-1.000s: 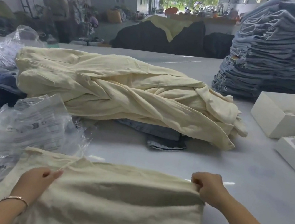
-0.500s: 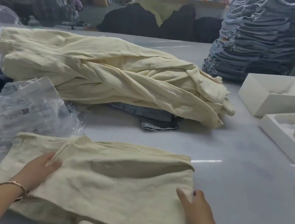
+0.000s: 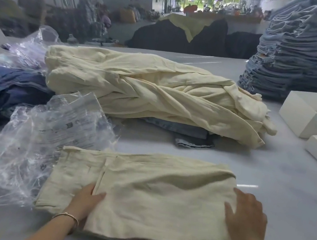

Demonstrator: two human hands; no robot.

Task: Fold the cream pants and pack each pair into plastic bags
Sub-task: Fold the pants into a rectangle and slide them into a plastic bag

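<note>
Folded cream pants (image 3: 152, 198) lie flat — crumpled plastic bags (image 3: 44, 142) touching their left edge.

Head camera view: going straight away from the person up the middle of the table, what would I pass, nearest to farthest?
Folded cream pants under both hands → bare strip of grey table → small denim piece peeking out → big pile of cream pants → dark heaps beyond the table.

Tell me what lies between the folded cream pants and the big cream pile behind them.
In the head view, mostly bare grey table, apart from the denim piece poking out under the cream pile.
</note>
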